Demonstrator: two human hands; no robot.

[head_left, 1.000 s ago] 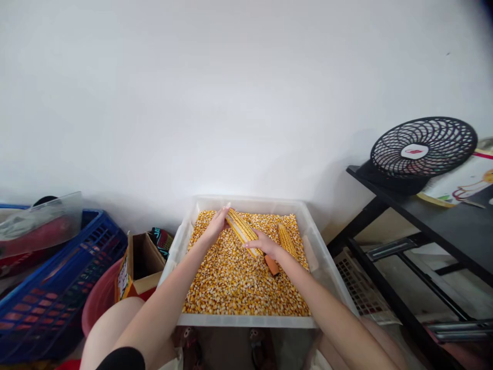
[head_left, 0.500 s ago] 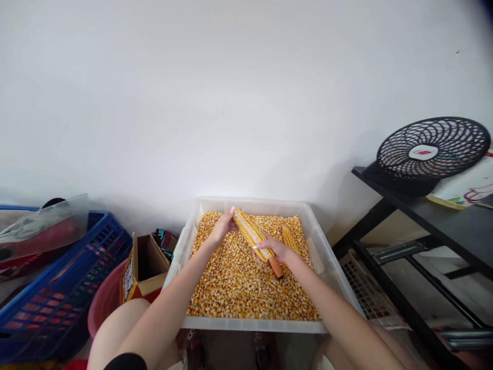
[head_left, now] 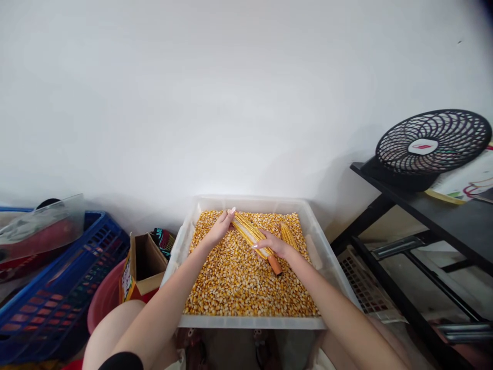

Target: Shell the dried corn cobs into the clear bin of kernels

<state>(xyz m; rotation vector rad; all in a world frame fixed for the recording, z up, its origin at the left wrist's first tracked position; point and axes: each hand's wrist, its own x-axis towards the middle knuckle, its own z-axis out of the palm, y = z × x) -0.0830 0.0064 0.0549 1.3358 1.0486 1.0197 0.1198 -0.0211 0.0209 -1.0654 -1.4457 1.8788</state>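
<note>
An ear of yellow corn [head_left: 247, 231] slants between my hands above a bin of loose kernels, a pale bare strip running along its side. My left hand [head_left: 221, 227] is closed around its upper far end. Lower down, my right hand [head_left: 274, 244] grips the near part, thumb and fingers pressed on the cob. A short orange-brown handle-like piece [head_left: 275, 265] sticks out below that hand at the cob's lower end; what it joins is hidden. Another ear of corn [head_left: 287, 234] lies on the corn kernels [head_left: 246, 288], just behind my right hand.
The translucent plastic bin [head_left: 252, 322] stands by my knees against the white wall. To the left are a blue crate [head_left: 61, 288], a pink basin [head_left: 106, 290] and an opened cardboard box [head_left: 148, 262]. On the right, a black fan [head_left: 433, 144] rests on a dark table [head_left: 458, 221].
The view has shifted slightly. Both hands keep their hold on the ear, which lies at a slightly flatter slant than before.
</note>
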